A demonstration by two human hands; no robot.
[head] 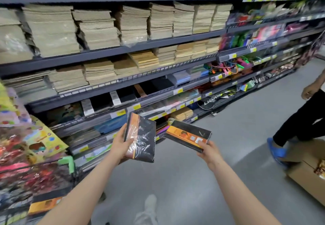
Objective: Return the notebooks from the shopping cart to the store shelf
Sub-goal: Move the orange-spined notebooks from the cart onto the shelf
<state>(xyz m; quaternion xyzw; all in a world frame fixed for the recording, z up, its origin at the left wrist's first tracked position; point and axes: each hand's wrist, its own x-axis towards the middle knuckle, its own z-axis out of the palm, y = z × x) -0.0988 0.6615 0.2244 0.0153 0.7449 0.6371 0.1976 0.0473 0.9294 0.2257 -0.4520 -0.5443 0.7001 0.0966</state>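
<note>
My left hand (121, 144) grips a black notebook with an orange spine band (141, 138), wrapped in plastic and held nearly upright. My right hand (208, 150) holds a second black and orange notebook (187, 135) by its near corner, lying flatter and pointing left. Both are held in front of the lower store shelves (123, 84). The shopping cart (44, 175) is at lower left with a green handle; another black and orange notebook (44, 202) lies in it among colourful packages.
Shelves above hold stacks of tan notebooks (98, 29); a lower shelf carries black notebooks (126, 94). To the right, another person stands with a blue shoe (276, 150) beside an open cardboard box (307, 170). Grey floor lies between.
</note>
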